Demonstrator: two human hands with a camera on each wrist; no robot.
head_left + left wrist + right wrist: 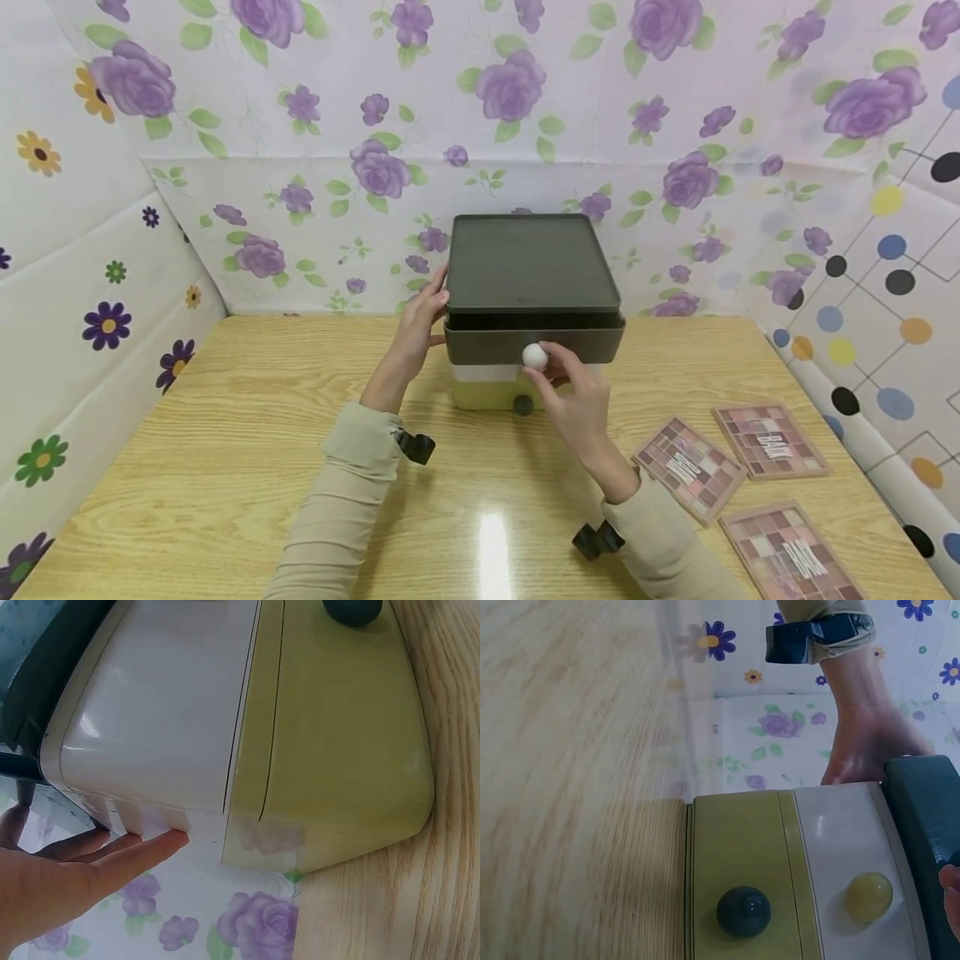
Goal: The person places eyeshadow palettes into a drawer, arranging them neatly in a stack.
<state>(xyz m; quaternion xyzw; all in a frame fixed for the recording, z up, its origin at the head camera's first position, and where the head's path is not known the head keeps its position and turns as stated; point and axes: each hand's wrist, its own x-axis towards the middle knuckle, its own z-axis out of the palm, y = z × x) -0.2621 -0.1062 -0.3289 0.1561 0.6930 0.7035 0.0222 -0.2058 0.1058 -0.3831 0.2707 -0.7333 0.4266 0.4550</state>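
Note:
A small drawer cabinet (532, 258) with a dark green top stands at the back of the table. Its dark green top drawer (487, 345) is partly pulled out, leaving a dark gap under the lid. My right hand (576, 404) pinches that drawer's round white knob (535, 357) between thumb and fingers. Below it are a white drawer (847, 832) with a yellow knob (869, 896) and a yellow-green drawer (345, 735) with a dark green knob (743, 911). Against the cabinet's left side, my left hand (411, 329) rests with its fingers extended. The top drawer's inside is hidden.
Three makeup palettes (690, 468) with pinkish shades lie on the wooden table (247, 450) at the right, beside my right forearm. A flower-patterned sheet (300, 167) hangs right behind the cabinet. Patterned sheets flank the table on both sides.

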